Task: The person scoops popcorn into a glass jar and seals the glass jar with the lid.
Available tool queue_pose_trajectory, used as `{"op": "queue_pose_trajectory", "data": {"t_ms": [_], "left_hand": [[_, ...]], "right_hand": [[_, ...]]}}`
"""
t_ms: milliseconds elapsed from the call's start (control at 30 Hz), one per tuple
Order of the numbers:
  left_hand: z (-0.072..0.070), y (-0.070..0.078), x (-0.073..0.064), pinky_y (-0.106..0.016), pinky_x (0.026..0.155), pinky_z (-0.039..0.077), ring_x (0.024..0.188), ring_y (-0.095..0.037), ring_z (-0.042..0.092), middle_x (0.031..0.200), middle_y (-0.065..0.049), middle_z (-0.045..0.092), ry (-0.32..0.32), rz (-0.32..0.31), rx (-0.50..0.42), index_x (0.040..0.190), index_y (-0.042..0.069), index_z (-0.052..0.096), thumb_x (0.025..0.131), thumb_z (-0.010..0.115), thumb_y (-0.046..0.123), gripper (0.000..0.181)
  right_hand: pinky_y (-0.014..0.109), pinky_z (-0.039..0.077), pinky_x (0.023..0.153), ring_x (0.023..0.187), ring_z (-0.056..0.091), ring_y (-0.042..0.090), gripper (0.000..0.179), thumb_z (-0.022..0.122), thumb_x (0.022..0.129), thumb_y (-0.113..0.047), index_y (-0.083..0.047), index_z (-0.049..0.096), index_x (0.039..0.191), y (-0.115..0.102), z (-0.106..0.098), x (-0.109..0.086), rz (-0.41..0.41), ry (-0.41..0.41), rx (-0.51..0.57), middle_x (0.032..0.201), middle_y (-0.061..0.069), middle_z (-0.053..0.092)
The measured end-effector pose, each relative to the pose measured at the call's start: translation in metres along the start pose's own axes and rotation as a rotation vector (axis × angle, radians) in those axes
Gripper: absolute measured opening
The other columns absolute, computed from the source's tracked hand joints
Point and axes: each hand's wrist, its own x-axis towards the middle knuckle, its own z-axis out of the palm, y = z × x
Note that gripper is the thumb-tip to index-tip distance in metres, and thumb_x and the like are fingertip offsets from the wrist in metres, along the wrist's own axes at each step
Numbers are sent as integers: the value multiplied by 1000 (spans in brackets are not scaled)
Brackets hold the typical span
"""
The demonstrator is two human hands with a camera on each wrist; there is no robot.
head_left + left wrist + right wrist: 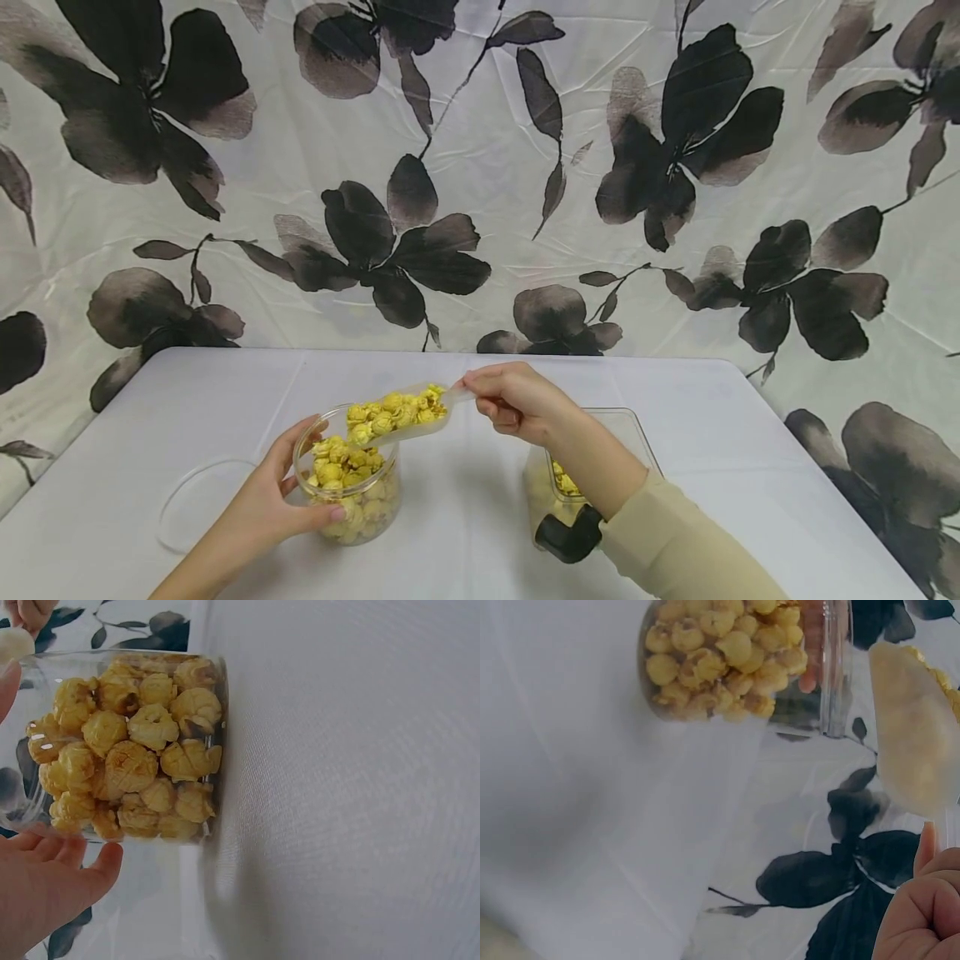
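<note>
My left hand (277, 496) grips a clear round jar (375, 515) of yellow popcorn, thumb on the near side and fingers round the far side. The jar stands on the table, and its popcorn (127, 754) shows through the wall in the left wrist view. My right hand (525, 404) pinches the handle of a translucent scoop (427, 429). Popcorn (393, 412) heaps the scoop, whose front end overlaps the jar's opening in the head view. From the right wrist view, the scoop's pale underside (911, 735) appears beyond the jar's rim.
Under the right forearm stands a clear rectangular container (538, 492) with popcorn inside, partly hidden by the arm. A black curved piece (570, 537) sits beside the right sleeve. Left of the jar lies a clear round lid (171, 492) on the white table (465, 550). Behind hangs a flowered cloth (510, 200).
</note>
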Motion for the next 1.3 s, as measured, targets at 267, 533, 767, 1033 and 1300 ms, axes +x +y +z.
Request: {"op": "queue_pose_trajectory", "data": {"t_ms": [267, 533, 767, 1033, 1300], "left_hand": [[0, 0, 0, -66, 97, 27, 135, -36, 18, 149, -17, 24, -4, -2, 3, 146, 13, 19, 70, 81, 15, 98], [0, 1, 1, -68, 97, 24, 136, -38, 16, 149, -15, 26, -6, -19, 1, 147, 13, 19, 71, 81, 16, 99], [0, 0, 2, -71, 97, 20, 137, -43, 12, 150, -17, 21, -18, -48, 13, 147, 11, 17, 71, 81, 17, 100], [1, 0, 1, -71, 97, 19, 137, -40, 11, 150, -14, 23, -15, -51, 5, 147, 13, 17, 70, 82, 17, 101], [1, 1, 2, -71, 97, 19, 138, -40, 10, 150, -14, 23, -24, -70, 4, 148, 15, 16, 71, 81, 18, 101]], "right_hand": [[17, 17, 38, 39, 23, 6, 26, 49, 96, -11, 10, 59, 109, -2, 9, 5, -14, 20, -83, 51, -2, 39], [17, 19, 40, 41, 25, 7, 24, 53, 94, -12, 7, 64, 104, -7, 19, 7, -67, 79, -283, 53, 1, 41], [19, 16, 40, 44, 29, 10, 20, 56, 93, -11, 4, 67, 100, -13, 30, 7, -123, 93, -389, 53, 2, 41], [22, 28, 47, 47, 33, 13, 20, 55, 94, -10, 3, 69, 97, -18, 40, 5, -220, 113, -552, 53, 3, 40], [21, 32, 46, 47, 38, 11, 17, 57, 92, -10, -1, 72, 90, -24, 54, 2, -419, 120, -826, 50, -1, 42]]}}
